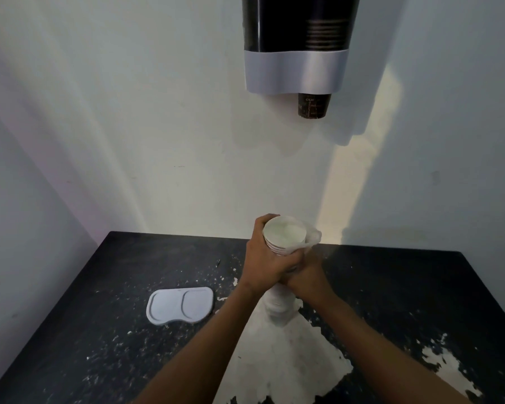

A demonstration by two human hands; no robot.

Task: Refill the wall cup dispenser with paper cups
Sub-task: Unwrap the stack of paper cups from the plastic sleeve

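A tall stack of paper cups [285, 234] in a thin plastic sleeve stands upright on the black table [391, 287], its open white mouth facing me. My left hand [263, 259] wraps the stack just below the rim. My right hand [306, 275] grips it lower down, fingers meeting the left hand. The sleeve is bunched at the rim on the right side. High on the wall hangs the cup dispenser [296, 45], a dark tube with a grey collar. One dark brown cup [314, 105] pokes out of its bottom.
A grey flat lid [180, 306] with two curved grooves lies on the table to the left of my arms. The tabletop has worn white patches [289, 360] and paint flecks. White walls meet in a corner at the left.
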